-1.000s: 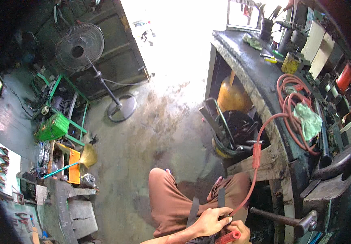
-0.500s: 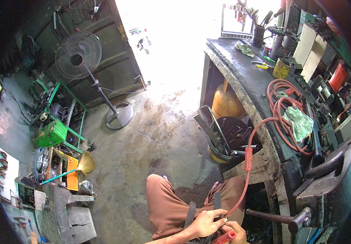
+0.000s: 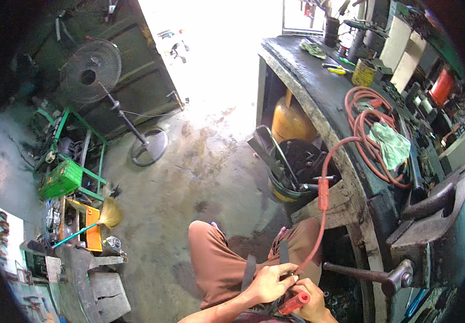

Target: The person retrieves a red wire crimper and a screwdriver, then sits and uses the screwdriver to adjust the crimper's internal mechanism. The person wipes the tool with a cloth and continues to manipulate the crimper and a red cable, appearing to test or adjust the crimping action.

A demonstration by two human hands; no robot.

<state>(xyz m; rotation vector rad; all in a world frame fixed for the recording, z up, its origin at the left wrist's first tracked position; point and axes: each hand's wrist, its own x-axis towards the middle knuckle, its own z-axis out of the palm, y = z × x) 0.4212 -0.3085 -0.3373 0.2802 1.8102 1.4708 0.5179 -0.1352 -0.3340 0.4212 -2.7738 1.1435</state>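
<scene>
Low in the view, over my lap, both hands are close together at the end of a reddish cord [image 3: 319, 239]. My left hand [image 3: 269, 283] comes in from the lower left, its fingers closed in a pinch on the cord's end. My right hand [image 3: 312, 302] is just right of it and lower, with curled fingers meeting the left fingertips. A red tubular sleeve [image 3: 293, 304] lies against the right hand's fingers, apparently held in them. The small end piece between the fingertips is mostly hidden. Further up, a similar red sleeve [image 3: 323, 195] sits around the cord.
The cord runs to a coil [image 3: 363, 126] with a pale green rag [image 3: 389, 145] on the dark workbench [image 3: 291, 49]. A vise [image 3: 431, 237] with its handle [image 3: 353, 272] juts out at right. Tool bucket [image 3: 291, 185], orange gas cylinder [image 3: 291, 121], and standing fan [image 3: 91, 72] are ahead.
The whole view has shifted a little, so the surroundings sit higher and further left. More of the red sleeve by my right hand shows. Both hands stay together at the cord's end.
</scene>
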